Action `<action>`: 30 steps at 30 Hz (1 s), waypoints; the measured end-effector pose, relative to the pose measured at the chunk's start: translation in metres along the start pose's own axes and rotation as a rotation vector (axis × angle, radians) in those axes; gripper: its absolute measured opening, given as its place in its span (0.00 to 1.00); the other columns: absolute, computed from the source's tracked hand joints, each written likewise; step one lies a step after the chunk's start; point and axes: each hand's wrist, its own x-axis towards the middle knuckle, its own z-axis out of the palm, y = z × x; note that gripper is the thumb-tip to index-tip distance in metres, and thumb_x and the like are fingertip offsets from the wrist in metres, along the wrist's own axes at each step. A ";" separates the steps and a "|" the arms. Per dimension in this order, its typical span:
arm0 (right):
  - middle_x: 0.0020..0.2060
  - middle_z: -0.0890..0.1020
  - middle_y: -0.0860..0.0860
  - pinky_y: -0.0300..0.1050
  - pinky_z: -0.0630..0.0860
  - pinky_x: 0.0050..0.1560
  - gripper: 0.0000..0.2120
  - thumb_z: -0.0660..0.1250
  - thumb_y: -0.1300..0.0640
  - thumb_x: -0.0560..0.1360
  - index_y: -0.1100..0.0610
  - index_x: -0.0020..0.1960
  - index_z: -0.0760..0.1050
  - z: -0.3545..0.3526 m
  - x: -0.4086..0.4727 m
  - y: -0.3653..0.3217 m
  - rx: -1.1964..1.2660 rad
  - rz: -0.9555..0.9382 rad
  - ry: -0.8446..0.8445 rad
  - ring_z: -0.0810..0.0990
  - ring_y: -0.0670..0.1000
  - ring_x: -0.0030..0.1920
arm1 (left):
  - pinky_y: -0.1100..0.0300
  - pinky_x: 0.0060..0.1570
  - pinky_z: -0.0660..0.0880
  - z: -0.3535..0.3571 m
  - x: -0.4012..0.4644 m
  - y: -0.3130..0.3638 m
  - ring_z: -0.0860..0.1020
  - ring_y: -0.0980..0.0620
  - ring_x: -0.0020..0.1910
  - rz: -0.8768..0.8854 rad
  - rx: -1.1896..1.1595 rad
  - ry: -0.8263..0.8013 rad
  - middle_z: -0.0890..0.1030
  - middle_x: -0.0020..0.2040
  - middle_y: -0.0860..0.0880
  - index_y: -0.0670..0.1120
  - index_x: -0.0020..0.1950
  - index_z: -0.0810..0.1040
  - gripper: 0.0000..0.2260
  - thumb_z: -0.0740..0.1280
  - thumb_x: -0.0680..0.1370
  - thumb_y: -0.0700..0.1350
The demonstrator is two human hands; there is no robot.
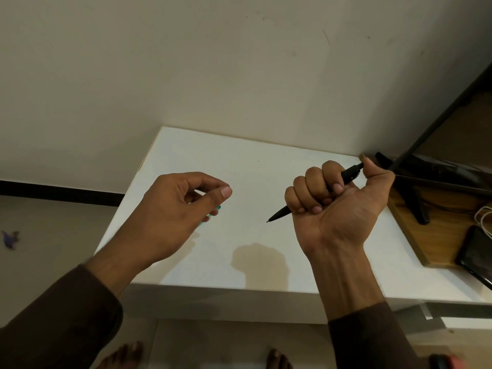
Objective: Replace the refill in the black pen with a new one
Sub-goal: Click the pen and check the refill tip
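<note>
My right hand [335, 201] is raised above the white table [239, 161], fist closed around the black pen [279, 214]. The pen's tip points down and left, and my thumb rests on its clicker end at the upper right. My left hand [175, 211] hovers over the table's left part with fingers loosely curled and apart, holding nothing. Under its fingers a teal-ended thin object [214, 211] lies on the table, mostly hidden by the hand; I cannot tell whether it is the refill.
A wooden board [431, 235] lies at the table's right edge, with a black stand [415, 198], a dark phone [476, 257] and a white cable [483, 217] on it. A wall rises behind the table. Bare feet show on the floor below.
</note>
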 end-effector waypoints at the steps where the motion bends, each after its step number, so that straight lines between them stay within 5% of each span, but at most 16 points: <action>1: 0.23 0.54 0.49 0.42 0.53 0.26 0.22 0.56 0.41 0.73 0.54 0.30 0.54 0.000 0.000 0.000 0.002 -0.002 0.004 0.52 0.49 0.23 | 0.73 0.37 0.78 0.000 0.000 0.000 0.85 0.61 0.40 0.002 0.001 -0.001 0.87 0.42 0.63 0.57 0.48 0.86 0.04 0.71 0.77 0.53; 30: 0.23 0.55 0.48 0.42 0.54 0.26 0.24 0.54 0.40 0.75 0.54 0.30 0.55 -0.001 0.000 -0.001 0.018 -0.018 0.000 0.53 0.48 0.22 | 0.71 0.40 0.80 -0.001 -0.001 0.000 0.85 0.61 0.41 -0.002 0.005 -0.011 0.87 0.42 0.63 0.56 0.49 0.86 0.05 0.71 0.77 0.53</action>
